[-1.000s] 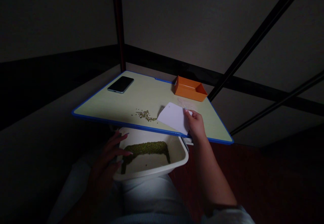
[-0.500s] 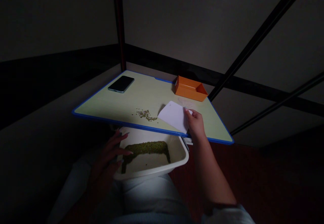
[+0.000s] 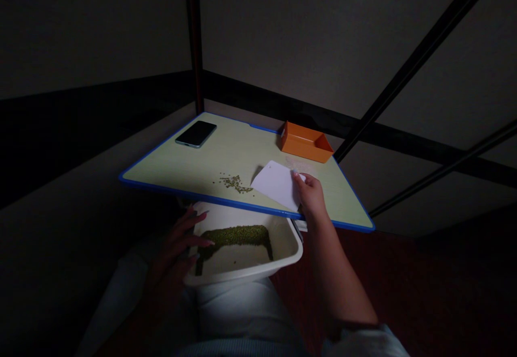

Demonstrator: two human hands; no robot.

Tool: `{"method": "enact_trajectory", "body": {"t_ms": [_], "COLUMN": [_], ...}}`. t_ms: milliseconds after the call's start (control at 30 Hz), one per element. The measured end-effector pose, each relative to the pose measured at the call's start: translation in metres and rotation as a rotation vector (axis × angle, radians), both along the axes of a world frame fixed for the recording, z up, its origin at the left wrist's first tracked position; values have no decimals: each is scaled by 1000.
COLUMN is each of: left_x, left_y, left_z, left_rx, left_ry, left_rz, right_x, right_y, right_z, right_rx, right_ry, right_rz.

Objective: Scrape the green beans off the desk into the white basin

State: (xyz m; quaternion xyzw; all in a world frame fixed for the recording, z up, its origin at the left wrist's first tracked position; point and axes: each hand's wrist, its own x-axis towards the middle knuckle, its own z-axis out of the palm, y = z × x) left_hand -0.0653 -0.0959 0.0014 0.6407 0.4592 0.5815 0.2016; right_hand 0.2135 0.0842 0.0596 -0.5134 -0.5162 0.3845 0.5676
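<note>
My right hand [image 3: 310, 193] pinches a flat white scraper [image 3: 277, 183], which has a small hole near its far corner. Its left tip is beside a loose scatter of small green mung beans [image 3: 235, 183] on the pale, blue-edged table [image 3: 169, 166]. Below the near table edge, a white basin [image 3: 283, 249] rests over my lap, partly covered by the tabletop. More mung beans [image 3: 242, 234] lie in a band along its far and left sides. In shadow, my left hand [image 3: 181, 244] holds the basin's left rim, fingers reaching over the inside; the thumb is hard to make out.
At the table's back right stands an orange open box [image 3: 305, 144]. A dark-screened phone [image 3: 196, 133] lies at the back left. Faint pale marks [image 3: 299, 163] show on the tabletop before the box. Walls close in behind and to the left.
The scraper in my right hand has shifted very slightly left towards the scattered beans. My left hand stays at the basin rim. The whole view has drifted a little.
</note>
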Motion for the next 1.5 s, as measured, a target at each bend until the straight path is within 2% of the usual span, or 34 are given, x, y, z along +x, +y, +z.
{"method": "enact_trajectory", "body": {"t_ms": [533,1233,1500], "left_x": [0,-3,-8], "left_y": [3,2,2], "left_z": [-4,-4,-5], "left_rx": [45,24,34], "left_ry": [19,20,76], "left_rz": [-30,-19,-73], "right_x": [1,0,-1], "right_y": [-2,-3,-4], "right_z": [1,4,4], "right_rx": [-26,-18,-2], "right_ry": [60,-7,15], "right_rz": [8,42,36]}}
